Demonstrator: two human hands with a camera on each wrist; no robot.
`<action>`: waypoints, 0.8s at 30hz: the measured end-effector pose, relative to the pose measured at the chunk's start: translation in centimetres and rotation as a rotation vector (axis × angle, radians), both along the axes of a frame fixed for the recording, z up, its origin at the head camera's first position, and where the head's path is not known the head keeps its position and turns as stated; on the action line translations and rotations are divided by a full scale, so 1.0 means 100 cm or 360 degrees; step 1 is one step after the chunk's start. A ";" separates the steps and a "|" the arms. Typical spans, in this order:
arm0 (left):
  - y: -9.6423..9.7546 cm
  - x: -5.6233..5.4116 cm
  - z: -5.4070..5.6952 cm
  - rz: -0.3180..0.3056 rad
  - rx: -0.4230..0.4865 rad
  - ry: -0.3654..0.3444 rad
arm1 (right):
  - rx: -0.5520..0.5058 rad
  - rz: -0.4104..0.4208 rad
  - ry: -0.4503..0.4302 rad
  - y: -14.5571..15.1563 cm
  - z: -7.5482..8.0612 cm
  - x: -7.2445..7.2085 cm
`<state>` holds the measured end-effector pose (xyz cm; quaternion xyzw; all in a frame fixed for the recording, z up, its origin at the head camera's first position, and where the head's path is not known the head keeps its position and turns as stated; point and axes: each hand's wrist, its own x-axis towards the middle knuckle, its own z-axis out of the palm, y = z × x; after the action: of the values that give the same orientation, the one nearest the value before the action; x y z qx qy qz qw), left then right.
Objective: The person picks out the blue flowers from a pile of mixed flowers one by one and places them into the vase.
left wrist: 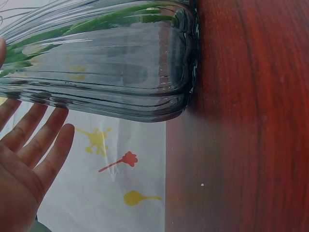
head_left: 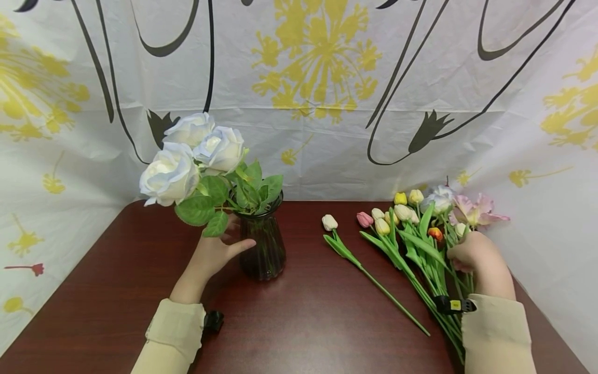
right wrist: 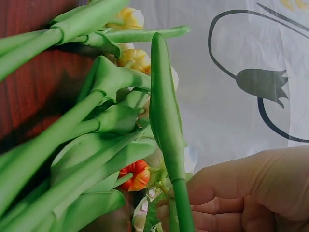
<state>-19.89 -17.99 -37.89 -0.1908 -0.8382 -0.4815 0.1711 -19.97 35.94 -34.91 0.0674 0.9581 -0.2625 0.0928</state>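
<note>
The left hand (head_left: 215, 254), fingers spread, likely steadied the dark ribbed glass vase (head_left: 263, 249) toward the red-brown worktop (head_left: 322, 311)'s back edge, while the curled right hand (head_left: 476, 254) pinched a thin green stem (right wrist: 182, 205) near its right edge.

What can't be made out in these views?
Right hand: fingertips hidden behind a green stem in right wrist view.
Glass vase: rose leaves cover part of rim in head view; left edge crops rim in left wrist view.
Tulip bunch: right sleeve hides some lower stems in head view.
</note>
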 end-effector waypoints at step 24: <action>0.001 -0.001 -0.001 0.0002 -0.0018 0.0060 | -0.0222 0.0021 0.0027 -0.008 0.018 0.006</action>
<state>-19.98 -17.89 -38.03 -0.2003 -0.8376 -0.4730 0.1862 -19.37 35.13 -33.11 0.0522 0.9387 -0.3285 0.0908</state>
